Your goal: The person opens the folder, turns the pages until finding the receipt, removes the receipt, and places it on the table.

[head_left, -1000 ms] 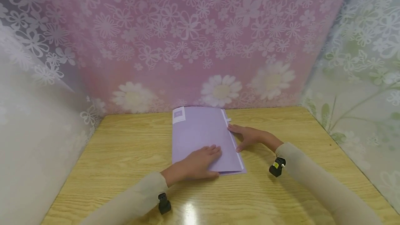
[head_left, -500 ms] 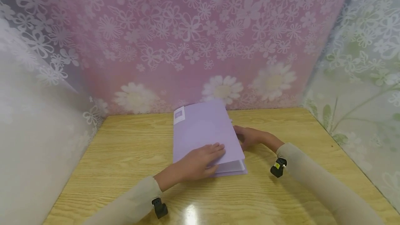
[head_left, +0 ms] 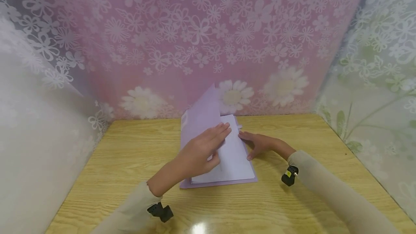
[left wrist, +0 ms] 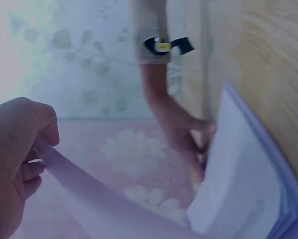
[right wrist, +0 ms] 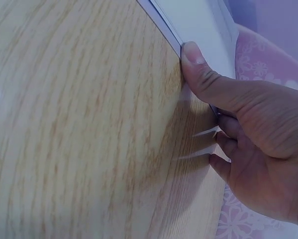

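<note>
A lilac display folder (head_left: pixel 186 184) lies half opened on the wooden table. My left hand (head_left: pixel 201 152) pinches the free edge of its front cover (head_left: pixel 203 113), which stands tilted up towards the left. In the left wrist view the cover (left wrist: pixel 104 196) runs from between thumb and fingers. White pages (head_left: pixel 238 158) show beneath, lying flat in the folder. At the folder's right edge rests my right hand (head_left: pixel 260 143). Its thumb touches the page edge in the right wrist view, and the other fingers (right wrist: pixel 227 147) bend loosely beside the folder.
The wooden table (head_left: pixel 130 154) extends around the folder on both sides. Behind it hangs a pink flowered curtain (head_left: pixel 162 46), with pale patterned sheets at left and right. A small tab (head_left: pixel 239 126) sticks out from the folder's right side.
The front cover has risen from lying flat and swung leftward, exposing white pages. My left hand has moved up and turned, now pinching the cover. The right hand stays by the right edge.
</note>
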The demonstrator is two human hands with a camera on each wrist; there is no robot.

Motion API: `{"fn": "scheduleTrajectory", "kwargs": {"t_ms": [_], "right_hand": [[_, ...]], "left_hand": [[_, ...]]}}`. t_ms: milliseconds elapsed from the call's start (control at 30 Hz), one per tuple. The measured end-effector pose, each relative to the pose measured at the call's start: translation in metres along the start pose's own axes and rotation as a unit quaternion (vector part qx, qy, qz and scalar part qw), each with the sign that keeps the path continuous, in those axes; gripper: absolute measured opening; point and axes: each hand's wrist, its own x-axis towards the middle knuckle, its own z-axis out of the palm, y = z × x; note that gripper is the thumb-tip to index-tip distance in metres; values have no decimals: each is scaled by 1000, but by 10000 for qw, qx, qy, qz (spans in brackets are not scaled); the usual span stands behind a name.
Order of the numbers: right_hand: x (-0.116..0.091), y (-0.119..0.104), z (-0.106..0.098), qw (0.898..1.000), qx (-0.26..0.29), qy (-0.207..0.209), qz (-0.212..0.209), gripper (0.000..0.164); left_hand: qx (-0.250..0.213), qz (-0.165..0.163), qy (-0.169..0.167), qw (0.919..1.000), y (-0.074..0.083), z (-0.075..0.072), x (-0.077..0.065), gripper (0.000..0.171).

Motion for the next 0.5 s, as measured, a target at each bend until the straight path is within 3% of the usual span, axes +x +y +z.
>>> {"fn": "scheduleTrajectory", "kwargs": {"t_ms": [133,267,400,500], "right_hand": [[0,0,1,9999,-33,-48,88,110],[0,-1,1,9999,3,-90,135,110],[-1,-1,1,9999,47,-79,137,110],[-1,-1,1,9999,25,-50,141,110]], "left_hand": [[81,-318,119,9994,-6,-23,-5,66],[-92,-955,-6,9954,-9,-54,-17,67],[-280,-1812,-341,9825,-13,-88,-32,67],[-383,-2437,-689,9666,-19,-110,-44,69]]}}
